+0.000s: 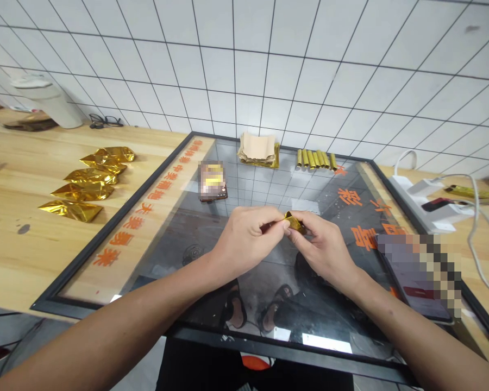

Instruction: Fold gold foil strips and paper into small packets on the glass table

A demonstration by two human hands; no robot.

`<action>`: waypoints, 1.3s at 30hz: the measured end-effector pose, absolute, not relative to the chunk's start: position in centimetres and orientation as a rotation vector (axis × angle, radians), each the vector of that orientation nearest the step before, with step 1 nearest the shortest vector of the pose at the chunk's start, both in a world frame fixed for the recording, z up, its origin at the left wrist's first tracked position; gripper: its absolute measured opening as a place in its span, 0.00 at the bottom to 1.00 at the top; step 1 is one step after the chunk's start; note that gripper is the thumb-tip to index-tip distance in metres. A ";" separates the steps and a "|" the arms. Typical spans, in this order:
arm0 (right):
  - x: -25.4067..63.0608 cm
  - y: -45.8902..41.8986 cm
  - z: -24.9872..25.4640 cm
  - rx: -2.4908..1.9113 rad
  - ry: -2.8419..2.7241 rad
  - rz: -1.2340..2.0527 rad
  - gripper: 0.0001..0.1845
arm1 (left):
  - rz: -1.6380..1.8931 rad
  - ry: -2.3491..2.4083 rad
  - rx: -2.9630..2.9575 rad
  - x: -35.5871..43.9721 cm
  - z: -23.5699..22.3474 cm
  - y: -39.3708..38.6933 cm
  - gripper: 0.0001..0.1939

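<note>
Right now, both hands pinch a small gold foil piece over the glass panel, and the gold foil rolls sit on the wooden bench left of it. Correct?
No: the head view shows the gold foil rolls on the far end of the glass panel, not on the wooden bench. The left hand and right hand do pinch the small gold foil piece over the glass.

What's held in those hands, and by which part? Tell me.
A small folded gold foil piece, held between both hands: the left hand pinches its left end with the fingertips, and the right hand pinches its near edge. Fingers hide part of it.
</note>
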State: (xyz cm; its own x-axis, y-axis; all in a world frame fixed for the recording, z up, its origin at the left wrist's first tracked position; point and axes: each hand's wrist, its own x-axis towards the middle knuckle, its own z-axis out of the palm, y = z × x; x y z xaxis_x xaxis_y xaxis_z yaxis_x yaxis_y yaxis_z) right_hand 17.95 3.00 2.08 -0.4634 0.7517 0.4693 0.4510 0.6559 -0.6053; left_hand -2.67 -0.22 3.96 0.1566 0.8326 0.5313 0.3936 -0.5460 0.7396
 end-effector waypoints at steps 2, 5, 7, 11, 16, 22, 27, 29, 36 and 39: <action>17.9 3.0 2.0 -0.909 -2.136 0.510 0.08 | 1.377 1.130 2.038 -2.7 3.9 -0.1 0.14; 17.9 2.9 2.1 -0.889 -2.150 0.501 0.08 | 1.396 1.084 2.091 -2.8 4.0 -0.1 0.14; 17.8 2.8 2.1 -0.876 -2.161 0.500 0.07 | 1.409 1.063 2.122 -2.8 4.2 -0.2 0.15; 17.7 2.6 2.4 -0.876 -2.175 0.526 0.05 | 1.408 1.100 2.110 -2.8 4.3 -0.3 0.15; 17.8 2.6 2.7 -0.926 -2.139 0.609 0.04 | 1.228 1.212 1.942 -2.5 4.2 -0.4 0.03; 17.8 2.7 2.6 -0.952 -2.143 0.598 0.04 | 1.202 1.229 1.777 -2.3 4.2 -0.5 0.10; 17.8 2.8 2.5 -0.935 -2.152 0.571 0.05 | 1.239 1.197 1.758 -2.2 4.4 -0.7 0.09; 17.9 2.9 2.4 -0.943 -2.151 0.550 0.04 | 1.236 1.196 1.773 -2.2 4.4 -0.7 0.12; 17.9 2.8 2.2 -0.940 -2.185 0.534 0.02 | 1.204 1.211 1.768 -2.4 3.9 -0.4 0.14; 17.9 2.8 2.2 -0.935 -2.206 0.532 0.02 | 1.193 1.180 1.812 -2.5 3.9 -0.3 0.06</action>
